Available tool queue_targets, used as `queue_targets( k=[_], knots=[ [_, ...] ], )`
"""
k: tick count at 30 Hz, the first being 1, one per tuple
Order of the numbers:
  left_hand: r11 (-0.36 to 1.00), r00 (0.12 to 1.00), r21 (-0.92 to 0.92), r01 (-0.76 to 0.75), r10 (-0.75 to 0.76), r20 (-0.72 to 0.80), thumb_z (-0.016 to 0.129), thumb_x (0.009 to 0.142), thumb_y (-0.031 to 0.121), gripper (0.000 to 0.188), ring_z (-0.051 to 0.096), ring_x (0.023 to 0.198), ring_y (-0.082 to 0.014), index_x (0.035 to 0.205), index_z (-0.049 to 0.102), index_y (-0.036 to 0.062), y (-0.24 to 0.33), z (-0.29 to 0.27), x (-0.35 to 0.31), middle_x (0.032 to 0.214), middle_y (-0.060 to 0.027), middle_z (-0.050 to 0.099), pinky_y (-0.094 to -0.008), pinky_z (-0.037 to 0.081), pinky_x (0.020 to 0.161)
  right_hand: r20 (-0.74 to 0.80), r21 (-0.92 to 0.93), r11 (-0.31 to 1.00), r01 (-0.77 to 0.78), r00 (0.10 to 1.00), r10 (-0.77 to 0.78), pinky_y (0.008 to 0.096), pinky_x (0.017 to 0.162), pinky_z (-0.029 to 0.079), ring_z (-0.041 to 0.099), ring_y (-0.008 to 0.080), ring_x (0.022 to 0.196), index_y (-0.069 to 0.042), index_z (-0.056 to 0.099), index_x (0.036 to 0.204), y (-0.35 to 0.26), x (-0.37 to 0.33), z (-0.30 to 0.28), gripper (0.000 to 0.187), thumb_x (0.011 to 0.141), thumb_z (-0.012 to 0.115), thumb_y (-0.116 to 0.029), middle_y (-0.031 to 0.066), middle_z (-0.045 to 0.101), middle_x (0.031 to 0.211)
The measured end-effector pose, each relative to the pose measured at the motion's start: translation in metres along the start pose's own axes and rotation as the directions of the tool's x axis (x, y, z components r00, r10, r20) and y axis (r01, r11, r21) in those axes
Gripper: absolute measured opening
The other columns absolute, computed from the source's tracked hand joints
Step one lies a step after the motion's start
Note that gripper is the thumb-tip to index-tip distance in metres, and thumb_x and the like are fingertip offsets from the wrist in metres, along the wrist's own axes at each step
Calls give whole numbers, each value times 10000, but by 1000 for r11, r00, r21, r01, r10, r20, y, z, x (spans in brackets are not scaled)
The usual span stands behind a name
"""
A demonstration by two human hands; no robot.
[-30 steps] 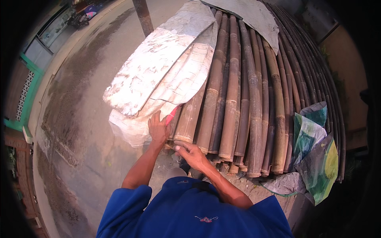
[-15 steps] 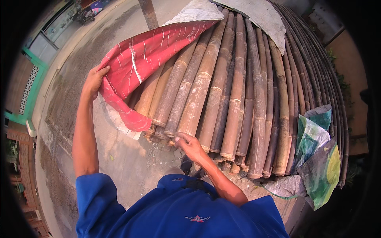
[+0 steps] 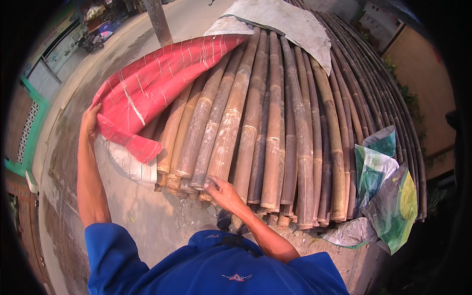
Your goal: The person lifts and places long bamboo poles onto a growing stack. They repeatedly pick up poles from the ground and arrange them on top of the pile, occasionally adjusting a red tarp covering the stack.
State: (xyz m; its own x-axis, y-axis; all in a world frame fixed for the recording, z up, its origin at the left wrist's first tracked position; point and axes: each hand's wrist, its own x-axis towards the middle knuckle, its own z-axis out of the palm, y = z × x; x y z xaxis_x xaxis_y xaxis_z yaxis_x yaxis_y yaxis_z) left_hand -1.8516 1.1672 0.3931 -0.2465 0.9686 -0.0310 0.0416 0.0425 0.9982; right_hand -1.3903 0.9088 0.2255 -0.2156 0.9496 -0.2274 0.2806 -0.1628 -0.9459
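A thick stack of brown bamboo poles (image 3: 265, 128) lies in front of me, the cut ends toward me. My left hand (image 3: 90, 120), raised at the left, is closed on the edge of a red tarp (image 3: 142, 88) with pale crease lines. The tarp is folded back off the poles' left side, its white underside (image 3: 130, 160) showing below. Low at the near ends, my right hand (image 3: 223, 194) is curled against the end of one pole, thumb up. Its fingertips are partly hidden there.
A grey-white sheet (image 3: 280, 24) covers the stack's far part. A green, white and yellow sheet (image 3: 393, 196) hangs over the right near ends. A post (image 3: 157, 22) stands beyond the tarp, a parked motorbike (image 3: 91, 42) at the far left, and a wall (image 3: 418, 83) to the right.
My left hand has drawn the red tarp farther left, baring more pole ends on that side. The whole view has shifted slightly; my right hand stays at the same pole end.
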Motion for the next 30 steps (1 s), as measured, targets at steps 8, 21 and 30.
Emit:
queue_targets(
  k=[8, 21, 30],
  knots=[
    [991, 997, -133, 2, -13, -82, 616, 984, 171, 432, 677, 1097, -255, 1354, 559, -44, -32, -17, 14, 1262, -177, 664, -379, 542, 971, 38, -332, 900, 284, 957, -288, 486, 1028, 455, 639, 408, 1148, 41, 606, 1294, -10, 40, 35, 529, 950, 623, -361, 260, 679, 1172],
    [969, 997, -244, 44, -58, -49, 590, 993, 154, 399, 678, 1089, -258, 1334, 575, -53, -46, 4, 0, 1245, -173, 669, -374, 540, 961, 594, -798, 117, 591, 804, -7, 426, 1064, 358, 665, 236, 1074, -169, 782, 986, 4, 72, 36, 330, 925, 584, -426, 77, 752, 1050],
    [978, 992, -208, -4, -22, -120, 590, 992, 137, 378, 684, 1067, -256, 1321, 583, -50, -43, -5, -17, 1245, -181, 667, -372, 549, 957, 516, -676, 239, 697, 679, -522, 396, 934, 410, 565, 230, 931, -95, 654, 780, -8, 23, -42, 172, 783, 701, -260, 47, 595, 836]
  ],
)
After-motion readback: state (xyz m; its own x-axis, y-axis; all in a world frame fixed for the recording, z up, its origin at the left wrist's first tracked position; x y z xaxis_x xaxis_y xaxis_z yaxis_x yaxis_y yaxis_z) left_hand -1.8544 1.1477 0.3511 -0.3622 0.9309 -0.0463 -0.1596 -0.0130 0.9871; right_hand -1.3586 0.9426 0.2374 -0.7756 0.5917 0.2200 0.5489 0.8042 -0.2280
